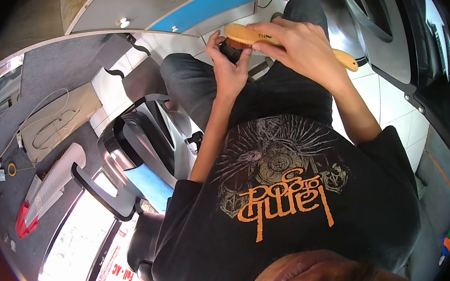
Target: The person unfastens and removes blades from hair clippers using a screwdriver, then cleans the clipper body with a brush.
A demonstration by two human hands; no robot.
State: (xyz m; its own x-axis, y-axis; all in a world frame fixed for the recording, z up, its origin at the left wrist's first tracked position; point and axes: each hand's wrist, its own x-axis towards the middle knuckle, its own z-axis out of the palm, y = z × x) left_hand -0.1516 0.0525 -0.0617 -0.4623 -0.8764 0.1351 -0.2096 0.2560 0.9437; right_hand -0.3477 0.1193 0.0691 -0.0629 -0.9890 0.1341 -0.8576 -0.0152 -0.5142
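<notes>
My right hand (299,45) is wrapped around a wooden-handled brush (246,35) with a long, light yellow-brown back. The tail of its handle, pierced by a small hole, sticks out past my wrist on the right. Under the brush head, my left hand (230,69) grips a small dark object (231,53) between thumb and fingers. Reddish-brown bristles seem to press against that object, and the brush covers much of it, so its kind is unclear. Both hands are held close together above my lap.
Barber-style chairs stand on both sides, one at left (141,147) and one at right (385,27). Ahead is a grey cabinet with a blue drawer (209,9). At far left, a mirror (66,73) reflects cables and a striped cloth. White floor tiles (391,106) lie below.
</notes>
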